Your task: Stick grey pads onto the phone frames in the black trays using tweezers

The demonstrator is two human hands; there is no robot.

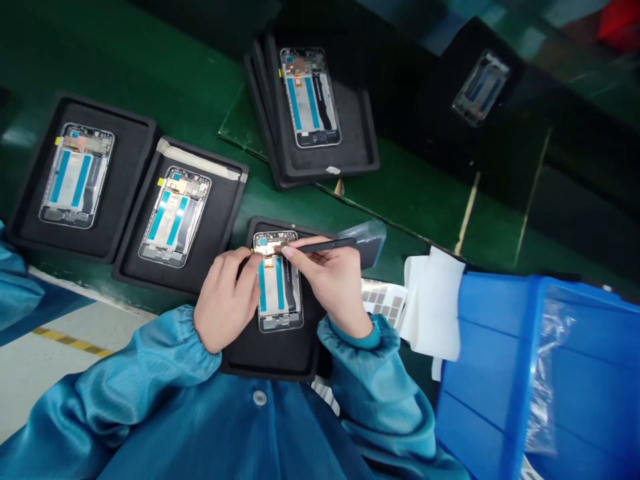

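An opened phone (267,293) lies in a black tray (245,357) right in front of me, its circuit board at the top end and blue strips below. My left hand (227,297) has its fingers bent, with thumb and forefinger closed at the phone's upper left edge. Between the thumb and fingers of my right hand (334,277) are black tweezers (323,246). They slant over the phone's board from the right; my fingers cover their tips.
To the left, two more black trays each hold an opened phone (175,217). Stacked trays (357,133) stand behind, another phone (315,100) on top. Right of my hand are a film-wrapped dark piece (373,247), a sticker sheet (384,299), white paper (440,307) and a blue bin (490,333).
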